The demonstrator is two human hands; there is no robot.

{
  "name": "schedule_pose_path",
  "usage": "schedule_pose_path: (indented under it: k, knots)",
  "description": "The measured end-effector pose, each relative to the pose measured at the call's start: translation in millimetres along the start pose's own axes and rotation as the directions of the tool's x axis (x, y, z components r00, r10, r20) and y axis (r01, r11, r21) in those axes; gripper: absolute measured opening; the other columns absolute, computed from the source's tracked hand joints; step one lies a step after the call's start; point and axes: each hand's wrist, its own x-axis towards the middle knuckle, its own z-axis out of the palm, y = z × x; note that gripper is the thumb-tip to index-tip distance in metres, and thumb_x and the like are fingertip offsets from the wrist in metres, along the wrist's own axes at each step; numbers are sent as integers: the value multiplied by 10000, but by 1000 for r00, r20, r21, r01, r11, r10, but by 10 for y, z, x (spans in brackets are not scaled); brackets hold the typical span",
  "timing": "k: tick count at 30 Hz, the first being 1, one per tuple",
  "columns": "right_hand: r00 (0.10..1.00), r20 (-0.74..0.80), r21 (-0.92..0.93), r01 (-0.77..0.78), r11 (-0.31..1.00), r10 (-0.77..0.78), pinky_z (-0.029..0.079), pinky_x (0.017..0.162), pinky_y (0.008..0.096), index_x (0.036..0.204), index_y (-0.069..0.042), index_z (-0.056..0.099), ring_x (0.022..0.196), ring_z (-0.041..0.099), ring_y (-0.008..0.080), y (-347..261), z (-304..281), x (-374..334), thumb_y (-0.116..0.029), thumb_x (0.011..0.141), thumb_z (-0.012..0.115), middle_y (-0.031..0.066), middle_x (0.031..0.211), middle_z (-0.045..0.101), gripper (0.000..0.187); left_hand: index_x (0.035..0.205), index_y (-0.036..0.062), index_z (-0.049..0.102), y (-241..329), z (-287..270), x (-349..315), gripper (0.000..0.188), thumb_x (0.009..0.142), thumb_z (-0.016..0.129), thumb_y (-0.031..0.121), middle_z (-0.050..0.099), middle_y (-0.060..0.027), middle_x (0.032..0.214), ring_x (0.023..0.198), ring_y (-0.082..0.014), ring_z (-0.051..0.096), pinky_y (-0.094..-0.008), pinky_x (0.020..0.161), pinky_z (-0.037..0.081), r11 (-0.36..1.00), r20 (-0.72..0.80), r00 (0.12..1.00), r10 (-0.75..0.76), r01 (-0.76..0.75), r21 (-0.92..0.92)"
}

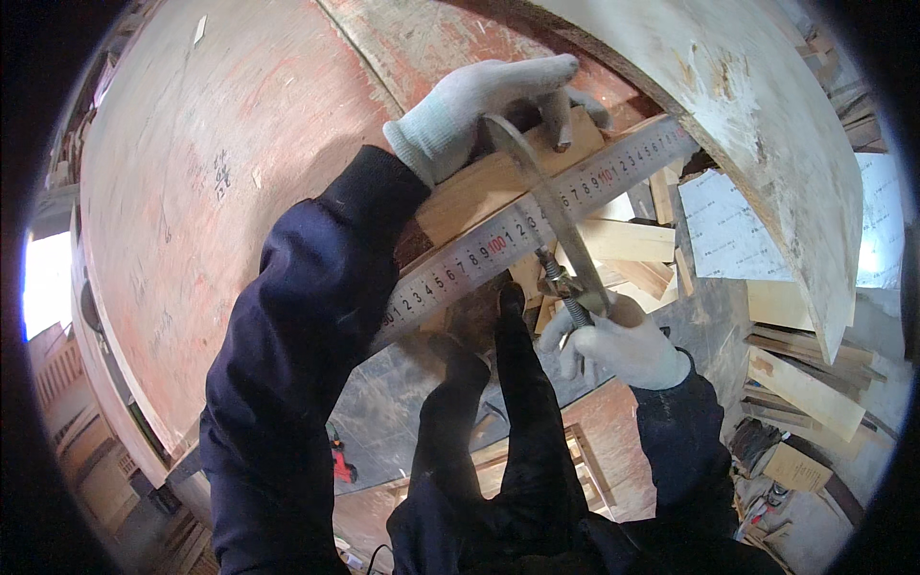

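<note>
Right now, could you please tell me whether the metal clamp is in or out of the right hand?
In: the gloved right hand curls around the lower end of the metal clamp.

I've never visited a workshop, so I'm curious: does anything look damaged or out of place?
Yes: the pale board at upper right has a rough, brownish patch with white smears, unlike the surface around it. The reddish tabletop looks scuffed and streaked. Wood offcuts lie scattered on the right, looking untidy. The long ruler shows no clear damage.

Silver, black-red-marked ruler [494, 246]; pale tan board [470, 204]
</note>
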Motion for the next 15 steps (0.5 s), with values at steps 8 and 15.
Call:
schedule_pose_path:
  k: [8,15]
  knots:
    - [946,-299,-355,-231,906,124,513,727,264,960,-81,654,802,653,107,-137,231,54,-312,942,667,-4,811,663,232,798,50,640,17,20,18,558,1054,460,513,649,-200,1309,1212,-276,598,-355,1092,430,998,60,997,-42,45,-37]
    - [981,-163,-179,77,981,-107,513,731,274,1043,-65,693,796,654,128,-116,126,179,-312,975,682,5,843,682,256,804,41,637,14,-2,15,546,1057,468,495,651,-212,1296,1208,-283,598,-359,1106,420,1000,72,997,-16,17,-19]
